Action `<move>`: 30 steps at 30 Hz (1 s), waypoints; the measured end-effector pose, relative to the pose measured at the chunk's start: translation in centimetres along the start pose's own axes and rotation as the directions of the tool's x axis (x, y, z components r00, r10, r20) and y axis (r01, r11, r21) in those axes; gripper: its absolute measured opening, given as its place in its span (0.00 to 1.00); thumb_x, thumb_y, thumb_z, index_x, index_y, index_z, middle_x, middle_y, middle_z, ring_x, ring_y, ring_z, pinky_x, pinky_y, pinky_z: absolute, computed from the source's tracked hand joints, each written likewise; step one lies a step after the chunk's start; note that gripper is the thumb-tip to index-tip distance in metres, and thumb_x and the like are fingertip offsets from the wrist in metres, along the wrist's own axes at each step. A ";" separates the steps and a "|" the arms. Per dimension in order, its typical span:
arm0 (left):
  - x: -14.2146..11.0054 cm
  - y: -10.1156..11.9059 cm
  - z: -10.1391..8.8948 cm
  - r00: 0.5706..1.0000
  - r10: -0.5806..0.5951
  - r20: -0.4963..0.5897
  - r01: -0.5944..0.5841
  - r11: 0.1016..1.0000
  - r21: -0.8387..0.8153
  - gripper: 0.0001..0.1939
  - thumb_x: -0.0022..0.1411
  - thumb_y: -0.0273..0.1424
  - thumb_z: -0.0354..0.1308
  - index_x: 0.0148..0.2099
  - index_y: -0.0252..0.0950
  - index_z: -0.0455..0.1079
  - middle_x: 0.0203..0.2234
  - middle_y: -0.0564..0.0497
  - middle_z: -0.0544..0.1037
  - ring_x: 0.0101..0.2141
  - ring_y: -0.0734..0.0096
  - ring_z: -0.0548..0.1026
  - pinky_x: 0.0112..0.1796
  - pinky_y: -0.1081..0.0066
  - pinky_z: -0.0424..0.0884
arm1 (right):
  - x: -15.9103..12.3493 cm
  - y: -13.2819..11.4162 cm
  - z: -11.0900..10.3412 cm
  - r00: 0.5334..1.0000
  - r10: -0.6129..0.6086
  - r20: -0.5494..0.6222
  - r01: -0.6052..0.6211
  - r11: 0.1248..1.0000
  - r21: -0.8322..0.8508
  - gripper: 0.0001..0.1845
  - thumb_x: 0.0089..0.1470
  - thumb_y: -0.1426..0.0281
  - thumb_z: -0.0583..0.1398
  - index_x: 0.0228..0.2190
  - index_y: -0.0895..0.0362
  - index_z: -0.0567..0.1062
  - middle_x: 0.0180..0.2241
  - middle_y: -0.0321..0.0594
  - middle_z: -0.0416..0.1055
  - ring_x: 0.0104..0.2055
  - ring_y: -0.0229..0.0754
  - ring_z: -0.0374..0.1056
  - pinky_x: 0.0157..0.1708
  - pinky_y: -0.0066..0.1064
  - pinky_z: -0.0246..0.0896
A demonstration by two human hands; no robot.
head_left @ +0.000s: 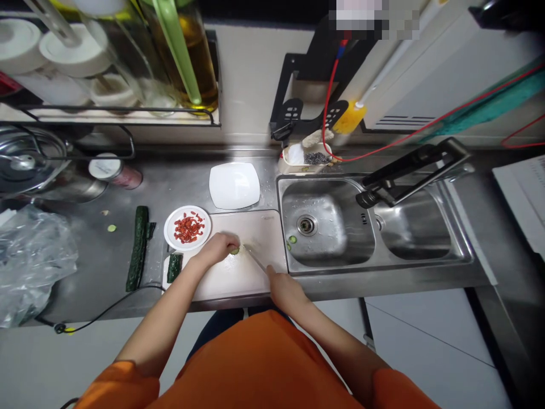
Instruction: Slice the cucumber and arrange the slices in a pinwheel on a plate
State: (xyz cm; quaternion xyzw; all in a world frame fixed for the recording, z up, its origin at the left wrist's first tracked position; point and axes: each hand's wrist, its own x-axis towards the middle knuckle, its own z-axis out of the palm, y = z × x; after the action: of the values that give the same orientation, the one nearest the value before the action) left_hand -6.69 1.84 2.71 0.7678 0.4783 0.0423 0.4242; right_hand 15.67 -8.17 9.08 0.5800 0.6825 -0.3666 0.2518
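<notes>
On the pale cutting board [255, 281], my left hand [218, 248] has its fingers curled round a small piece of cucumber [234, 250]. My right hand [286, 288] grips a knife [255, 259] by its handle, with the blade reaching left to beside the piece. A short chunk of dark green cucumber [174, 268] lies at the board's left edge, close to my left forearm. Farther left rests a long cucumber [138, 248]. Just above my left wrist stands a white round plate [169, 240] with small red pieces [188, 227] on it.
A white square plate [234, 186] lies behind the board. To the right is a steel double sink [332, 255] with a black faucet [395, 176]; green slices sit in its left basin. Plastic bags [36, 261], a pot [80, 184] and a black cord [106, 312] are on the left.
</notes>
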 end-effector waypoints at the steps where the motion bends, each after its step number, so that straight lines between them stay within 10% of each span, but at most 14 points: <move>1: 0.0 0.0 0.3 0.999 0.034 -0.015 -0.034 0.999 -0.010 0.11 0.57 0.26 0.50 0.34 0.38 0.74 0.29 0.52 0.77 0.32 0.72 0.73 0.36 0.74 0.65 | 0.1 -0.1 0.0 1.000 0.002 -0.001 -0.002 1.000 -0.001 0.24 0.52 0.82 0.48 0.51 0.58 0.59 0.37 0.50 0.72 0.43 0.48 0.70 0.36 0.33 0.62; 14: -3.8 -0.3 7.4 0.836 -0.147 -0.529 0.175 0.985 0.001 0.16 0.58 0.31 0.55 0.48 0.35 0.66 0.36 0.46 0.71 0.37 0.65 0.70 0.42 0.65 0.68 | 0.4 -1.4 -0.1 1.000 -0.016 0.011 0.016 1.000 0.002 0.22 0.54 0.81 0.47 0.50 0.58 0.58 0.37 0.49 0.72 0.43 0.47 0.70 0.36 0.33 0.61; 30: -3.7 0.3 8.0 0.803 -0.207 -0.558 0.184 0.978 -0.099 0.13 0.60 0.31 0.52 0.47 0.36 0.68 0.38 0.44 0.70 0.40 0.64 0.70 0.44 0.64 0.67 | 0.7 -2.8 0.0 0.998 -0.050 -0.029 0.049 0.998 -0.035 0.23 0.54 0.82 0.46 0.52 0.60 0.58 0.36 0.50 0.73 0.42 0.49 0.71 0.35 0.34 0.64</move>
State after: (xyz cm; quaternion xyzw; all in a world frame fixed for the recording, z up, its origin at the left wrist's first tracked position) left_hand -4.73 -5.91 -0.94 0.6586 0.6580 0.2335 0.2808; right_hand 12.78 -7.91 9.14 0.5640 0.7064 -0.3524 0.2423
